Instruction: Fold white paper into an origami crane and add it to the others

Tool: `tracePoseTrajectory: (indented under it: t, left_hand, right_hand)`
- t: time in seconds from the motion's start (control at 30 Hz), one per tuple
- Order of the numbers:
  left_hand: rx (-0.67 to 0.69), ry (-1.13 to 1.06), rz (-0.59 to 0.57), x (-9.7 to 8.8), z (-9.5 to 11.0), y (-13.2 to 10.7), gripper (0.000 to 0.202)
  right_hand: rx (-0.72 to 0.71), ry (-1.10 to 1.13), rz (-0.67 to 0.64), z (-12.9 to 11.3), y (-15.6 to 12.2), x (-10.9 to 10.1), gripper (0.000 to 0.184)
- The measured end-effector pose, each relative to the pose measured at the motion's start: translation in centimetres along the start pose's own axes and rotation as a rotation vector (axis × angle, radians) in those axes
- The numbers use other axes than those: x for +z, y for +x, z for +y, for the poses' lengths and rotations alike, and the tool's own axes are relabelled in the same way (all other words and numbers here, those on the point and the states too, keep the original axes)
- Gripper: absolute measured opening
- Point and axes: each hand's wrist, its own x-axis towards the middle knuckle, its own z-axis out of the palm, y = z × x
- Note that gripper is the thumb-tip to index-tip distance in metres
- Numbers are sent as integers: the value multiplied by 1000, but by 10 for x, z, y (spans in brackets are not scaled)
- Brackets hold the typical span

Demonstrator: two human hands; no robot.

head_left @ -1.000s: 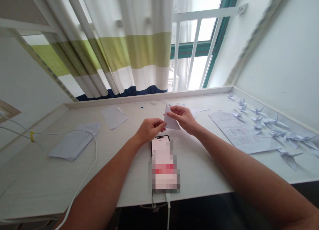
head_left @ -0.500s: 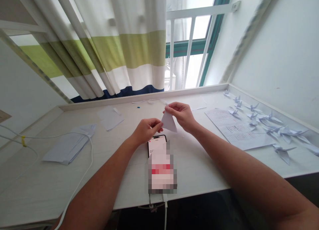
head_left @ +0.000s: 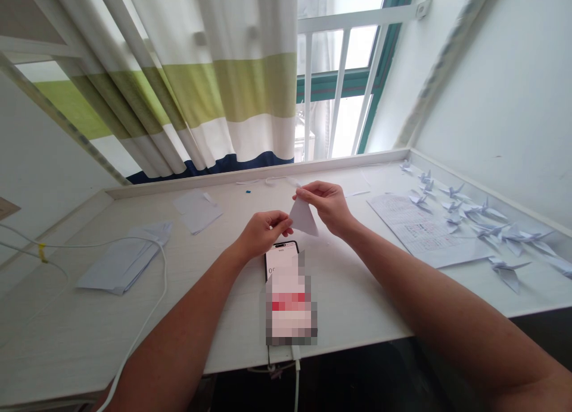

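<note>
A small white sheet of paper folded to a triangle (head_left: 304, 219) is held up over the desk, between both hands. My left hand (head_left: 267, 228) pinches its lower left corner between thumb and fingers. At its top point, my right hand (head_left: 325, 202) grips the paper with thumb and forefinger. The paper's far side is hidden. Just below my left hand lies a phone (head_left: 282, 257) with a lit screen, partly blurred out, a cable plugged into its lower end.
Several folded paper cranes (head_left: 453, 192) stand along the desk's right side, around a printed sheet (head_left: 420, 236). To the left lie a stack of white paper (head_left: 123, 263) and loose sheets (head_left: 196, 212). A white cable (head_left: 163, 269) crosses the left side. A curtain (head_left: 214, 90) hangs behind.
Almost nothing differs. Both hands keep their pinch on the folded paper, with only a very slight shift of the paper and fingers.
</note>
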Motion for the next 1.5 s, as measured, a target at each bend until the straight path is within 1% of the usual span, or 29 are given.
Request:
tracePoseTrajectory:
  t: [0.23, 0.43, 0.53, 0.67, 0.73, 0.83, 0.93, 1.03, 1.13, 1.2, 1.33, 1.5]
  left_hand:
    - [20, 9, -3, 1, 0, 0, 27]
    - [21, 13, 1, 2, -2, 0, 25]
    - [22, 18, -2, 2, -3, 0, 25]
    - [4, -75, 9, 3, -5, 1, 26]
    - [-2, -142, 60, 3, -6, 2, 28]
    - [0, -194, 178, 1, -5, 5, 32]
    - [12, -244, 311, -2, -3, 8, 35]
    - [29, -314, 441, -5, 0, 10, 36]
    - [24, -405, 499, -4, 0, 11, 37]
    - [6, -464, 492, -2, -2, 12, 38]
    - [-37, -558, 439, 4, -5, 12, 40]
    - [-75, -589, 404, 5, -7, 10, 40]
  right_hand:
    - [36, -32, -6, -1, 0, -1, 30]
    - [14, -44, -7, 0, 1, -1, 32]
    - [12, -31, 7, -1, 1, -1, 30]
    - [8, -26, 3, -3, 1, -1, 27]
    - [18, -36, 0, -2, 2, -3, 29]
    - [51, -60, -19, 2, 3, -5, 36]
    - [77, -66, -75, 7, 4, -7, 35]
    - [84, -49, -87, 11, 5, -8, 34]
    - [84, -39, -87, 11, 4, -6, 34]
    - [71, -22, -66, 10, 4, -4, 32]
    - [19, 8, 9, 8, 3, 0, 26]
    - [12, 43, 60, 5, 1, 3, 28]
